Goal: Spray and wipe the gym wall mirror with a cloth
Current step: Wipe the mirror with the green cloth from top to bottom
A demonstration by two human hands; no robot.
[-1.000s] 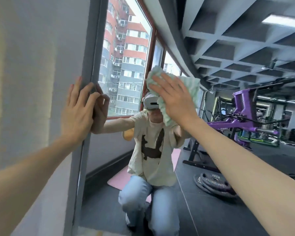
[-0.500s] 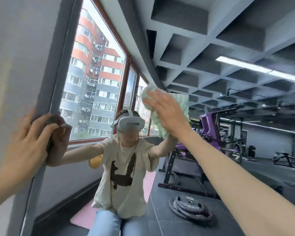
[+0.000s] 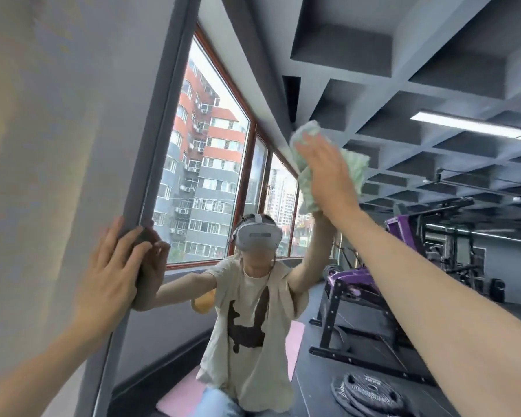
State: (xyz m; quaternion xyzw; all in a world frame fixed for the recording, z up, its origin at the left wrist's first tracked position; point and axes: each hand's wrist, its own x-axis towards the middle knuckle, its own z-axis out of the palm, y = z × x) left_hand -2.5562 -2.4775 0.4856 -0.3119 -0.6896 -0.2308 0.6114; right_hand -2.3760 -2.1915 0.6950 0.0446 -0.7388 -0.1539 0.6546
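- The mirror [image 3: 358, 85] fills most of the view from its grey frame [image 3: 160, 121] rightward, and in it we see a coffered ceiling, a bank of windows and the gym floor.
- The wall [image 3: 42, 145] takes up the left side, plain and pale, meeting the frame along a slanting edge.
- Our reflection [image 3: 250, 320] kneels low in the glass in a cream shirt with a dark print, a headset over the eyes, on a pink mat [image 3: 181, 398].
- Purple weight machines [image 3: 355, 281] stand reflected at the right, with black weight plates [image 3: 370, 392] stacked on the floor below them.
- Our right hand [image 3: 328, 173] is raised high with the arm stretched out, palm flat and fingers spread, pressing the cloth against the glass rather than gripping it.
- Our left hand [image 3: 112, 275] lies open and flat on the frame, low at the mirror's left edge, holding nothing; its reflection meets it palm to palm.
- The cloth [image 3: 354, 167], pale green and bunched, sits between our right palm and the mirror, its edges showing around the hand.
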